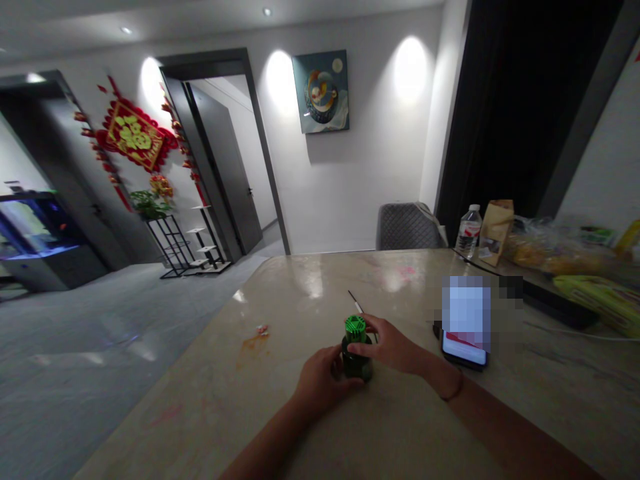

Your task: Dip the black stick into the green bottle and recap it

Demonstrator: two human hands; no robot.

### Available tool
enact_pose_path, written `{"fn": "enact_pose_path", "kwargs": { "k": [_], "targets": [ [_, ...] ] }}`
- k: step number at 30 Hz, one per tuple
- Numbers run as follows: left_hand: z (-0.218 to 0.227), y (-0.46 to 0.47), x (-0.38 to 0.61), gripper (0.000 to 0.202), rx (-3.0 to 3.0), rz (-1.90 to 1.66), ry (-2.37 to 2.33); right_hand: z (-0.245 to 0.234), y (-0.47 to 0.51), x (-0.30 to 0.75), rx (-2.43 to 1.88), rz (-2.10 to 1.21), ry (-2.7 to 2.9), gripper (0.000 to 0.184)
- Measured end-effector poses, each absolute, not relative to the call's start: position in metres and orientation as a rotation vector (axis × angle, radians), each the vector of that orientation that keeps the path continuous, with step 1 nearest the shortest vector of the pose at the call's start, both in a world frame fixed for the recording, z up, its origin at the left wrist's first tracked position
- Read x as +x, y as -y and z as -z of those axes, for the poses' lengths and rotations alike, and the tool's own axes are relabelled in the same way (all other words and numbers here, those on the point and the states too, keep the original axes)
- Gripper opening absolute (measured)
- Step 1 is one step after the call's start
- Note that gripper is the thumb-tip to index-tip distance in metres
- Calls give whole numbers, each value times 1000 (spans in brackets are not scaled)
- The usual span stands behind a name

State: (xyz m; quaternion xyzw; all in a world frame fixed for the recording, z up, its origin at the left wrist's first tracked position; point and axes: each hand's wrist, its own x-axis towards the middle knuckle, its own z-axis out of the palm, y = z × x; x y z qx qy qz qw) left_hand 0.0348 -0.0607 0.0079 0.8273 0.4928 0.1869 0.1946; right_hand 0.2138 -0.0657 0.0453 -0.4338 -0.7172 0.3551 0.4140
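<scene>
Both bare forearms (500,417) slanted inward. The left hand (319,381) curled low, its thumb stretched rightward; the right hand (393,343) sat slightly higher, thumb and fingers bent into a grip.

Counting one left hand (319,383) and one right hand (390,343), so two total. Just one dark bottle (356,369) with one green cap (355,327), plus one thin stick (357,304). Got one table (300,283), one phone (465,355), one water bottle (469,237), one brown paper bag (497,230) and one yellow-green packet (597,301). Can't really count the stuff in the clear plastic bag (555,245) tbh. Also spotting one chair (404,227), one painting (323,93), one fish tank (30,223), one potted plant (149,204), one big red wall hanging (134,133) and two red strings (114,179).
</scene>
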Motion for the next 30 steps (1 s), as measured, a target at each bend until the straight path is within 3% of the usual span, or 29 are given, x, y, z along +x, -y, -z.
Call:
{"fn": "enact_pose_path", "kwargs": {
  "k": [16,23,30],
  "targets": [
    [-12,62,36,53,2318,-510,-1397,-59,56,239,-1034,-856,1784,40],
    [-11,62,37,47,2323,-509,-1408,-28,37,253,-1163,-869,1681,48],
    [-15,63,37,48,2316,-477,-1404,0,29,263,-1320,-877,1663,41]
  ]
}}
